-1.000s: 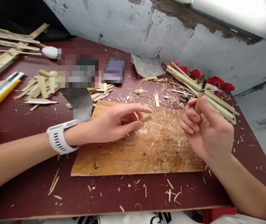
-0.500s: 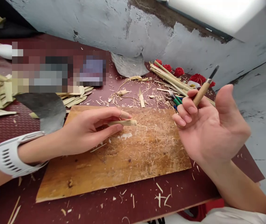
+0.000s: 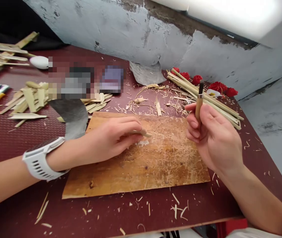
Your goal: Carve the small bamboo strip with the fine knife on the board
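My left hand (image 3: 123, 135) is closed around a short pale stick (image 3: 144, 133), its far end poking out past the fingertips. Both are low over the scratched wooden board (image 3: 136, 175). A white watch (image 3: 43, 158) is strapped on that wrist. Above the board's right end, my right hand (image 3: 212, 132) grips a carving knife (image 3: 198, 107) by its wooden handle. The dark metal blade points upward, apart from the stick. My fingers hide the lower part of the handle and most of the stick.
Split pale strips (image 3: 32, 99) lie at the left, near a grey sandpaper sheet (image 3: 75, 115). Behind the board are shavings, another grey sheet (image 3: 147, 72), long stalks (image 3: 205, 96) and red flowers (image 3: 196, 79). A peeling wall (image 3: 111, 33) bounds the back.
My right hand has turned from palm-up to a closed grip, with the knife now upright and its thumb in on the handle. My left fingers have closed further over the stick. The view has shifted left.
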